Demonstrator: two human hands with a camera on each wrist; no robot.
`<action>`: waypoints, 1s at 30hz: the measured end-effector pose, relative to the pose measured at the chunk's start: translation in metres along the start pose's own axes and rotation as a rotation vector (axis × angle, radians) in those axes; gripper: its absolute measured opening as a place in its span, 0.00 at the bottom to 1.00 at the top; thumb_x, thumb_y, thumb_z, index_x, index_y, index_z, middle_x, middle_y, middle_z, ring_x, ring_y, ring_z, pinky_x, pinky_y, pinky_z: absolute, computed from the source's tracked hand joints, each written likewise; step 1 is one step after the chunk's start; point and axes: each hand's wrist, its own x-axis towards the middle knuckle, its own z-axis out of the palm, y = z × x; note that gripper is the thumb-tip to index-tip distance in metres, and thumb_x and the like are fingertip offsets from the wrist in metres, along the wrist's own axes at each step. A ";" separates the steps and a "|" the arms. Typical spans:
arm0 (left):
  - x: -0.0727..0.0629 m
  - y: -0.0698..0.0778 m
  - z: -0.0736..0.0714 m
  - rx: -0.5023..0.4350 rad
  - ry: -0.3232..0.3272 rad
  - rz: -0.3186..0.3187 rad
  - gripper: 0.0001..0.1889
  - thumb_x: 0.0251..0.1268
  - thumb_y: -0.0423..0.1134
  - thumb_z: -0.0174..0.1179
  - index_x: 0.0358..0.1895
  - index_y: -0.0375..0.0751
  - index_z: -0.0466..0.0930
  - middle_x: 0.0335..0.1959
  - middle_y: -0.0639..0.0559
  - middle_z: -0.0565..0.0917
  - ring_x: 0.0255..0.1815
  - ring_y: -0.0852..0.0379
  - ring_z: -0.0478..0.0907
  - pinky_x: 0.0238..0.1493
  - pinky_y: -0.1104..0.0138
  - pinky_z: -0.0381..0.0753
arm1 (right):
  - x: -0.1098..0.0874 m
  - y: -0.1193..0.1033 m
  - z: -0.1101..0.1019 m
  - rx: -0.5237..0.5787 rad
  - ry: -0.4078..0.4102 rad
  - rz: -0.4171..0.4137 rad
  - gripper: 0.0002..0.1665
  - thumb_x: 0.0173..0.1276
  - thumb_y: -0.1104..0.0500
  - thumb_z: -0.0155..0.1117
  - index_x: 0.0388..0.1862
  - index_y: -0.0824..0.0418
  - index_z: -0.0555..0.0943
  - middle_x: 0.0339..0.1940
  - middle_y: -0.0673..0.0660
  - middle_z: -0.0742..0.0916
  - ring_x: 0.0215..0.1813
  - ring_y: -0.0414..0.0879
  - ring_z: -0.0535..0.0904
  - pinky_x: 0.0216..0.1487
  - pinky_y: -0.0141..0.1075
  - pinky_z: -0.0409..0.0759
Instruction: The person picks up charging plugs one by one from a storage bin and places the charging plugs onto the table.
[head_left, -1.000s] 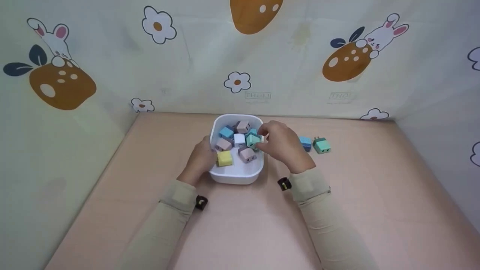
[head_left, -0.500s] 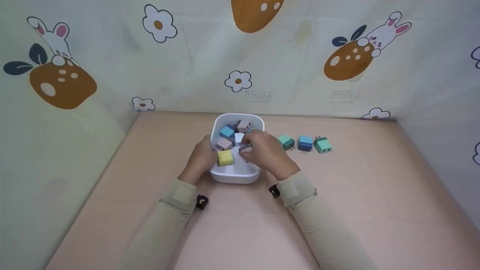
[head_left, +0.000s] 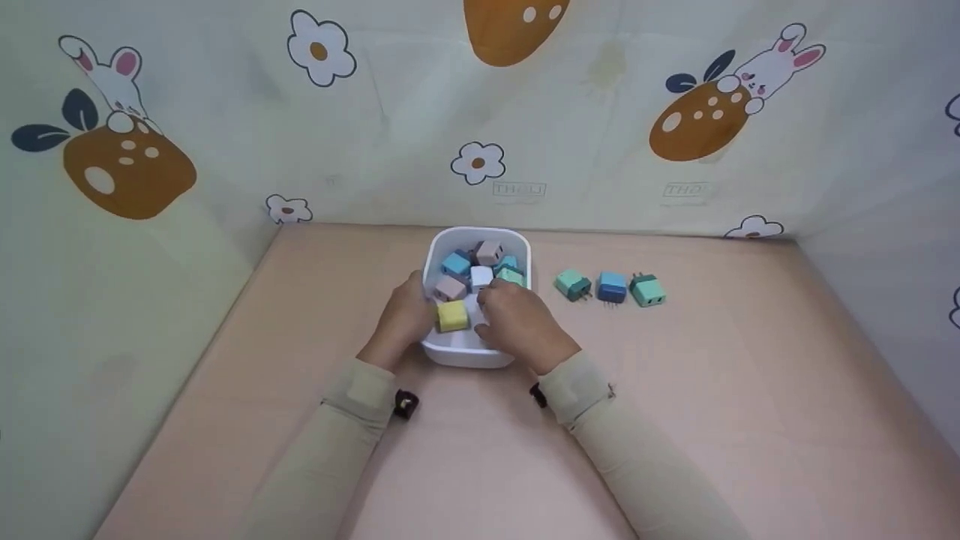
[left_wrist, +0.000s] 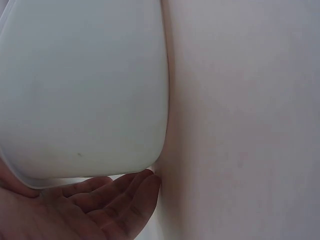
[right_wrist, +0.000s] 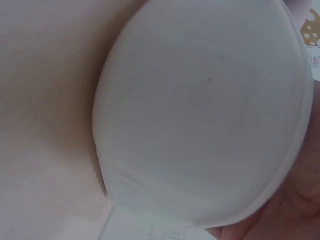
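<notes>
A white plastic box [head_left: 472, 358] holds several small USB charger plugs in the head view. My left hand [head_left: 409, 311] grips the box's left side; the left wrist view shows its fingers [left_wrist: 120, 205] bent against the outer wall. My right hand [head_left: 525, 324] reaches over the right rim into the box, fingertips and thumb pointing left. It covers the spot where a pink plug lay, so whether it pinches that plug is hidden. A yellow plug [head_left: 452, 316], a white plug [head_left: 481, 279], a blue plug [head_left: 456, 263] and a pink plug [head_left: 451, 288] show inside.
Right of the box, a green plug [head_left: 573, 285], a blue plug [head_left: 611, 286] and another green plug [head_left: 647, 290] lie in a row on the peach tabletop [head_left: 720, 375]. A patterned cloth wall [head_left: 600, 150] stands behind the table.
My right hand has moved from the green plug at the box's right side down and left, over the pink plug, which is now covered. The left hand keeps its place on the box.
</notes>
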 end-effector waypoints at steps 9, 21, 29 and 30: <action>0.000 0.001 0.000 0.009 0.001 -0.012 0.30 0.77 0.27 0.45 0.81 0.31 0.58 0.78 0.33 0.70 0.78 0.39 0.69 0.79 0.46 0.66 | 0.001 -0.002 0.006 -0.109 0.003 -0.031 0.23 0.72 0.54 0.74 0.59 0.67 0.87 0.60 0.64 0.88 0.59 0.57 0.84 0.66 0.49 0.84; 0.001 0.003 0.001 0.014 0.002 -0.027 0.31 0.79 0.27 0.45 0.82 0.32 0.57 0.80 0.34 0.69 0.80 0.37 0.67 0.80 0.45 0.65 | 0.003 0.000 0.008 -0.216 -0.060 -0.049 0.23 0.78 0.49 0.66 0.63 0.62 0.87 0.66 0.59 0.87 0.58 0.55 0.83 0.64 0.46 0.82; 0.001 0.000 0.000 0.011 -0.010 -0.021 0.30 0.79 0.28 0.45 0.82 0.31 0.57 0.79 0.33 0.69 0.78 0.39 0.69 0.78 0.45 0.68 | 0.004 0.001 0.009 -0.056 -0.013 -0.034 0.15 0.73 0.60 0.70 0.57 0.61 0.89 0.52 0.57 0.90 0.49 0.51 0.84 0.58 0.45 0.85; 0.001 0.000 0.000 0.012 -0.010 -0.017 0.30 0.79 0.28 0.45 0.81 0.31 0.57 0.78 0.33 0.70 0.78 0.39 0.70 0.78 0.45 0.68 | 0.003 0.002 0.009 -0.033 -0.006 -0.030 0.14 0.73 0.61 0.70 0.55 0.62 0.90 0.50 0.57 0.90 0.49 0.51 0.84 0.58 0.45 0.85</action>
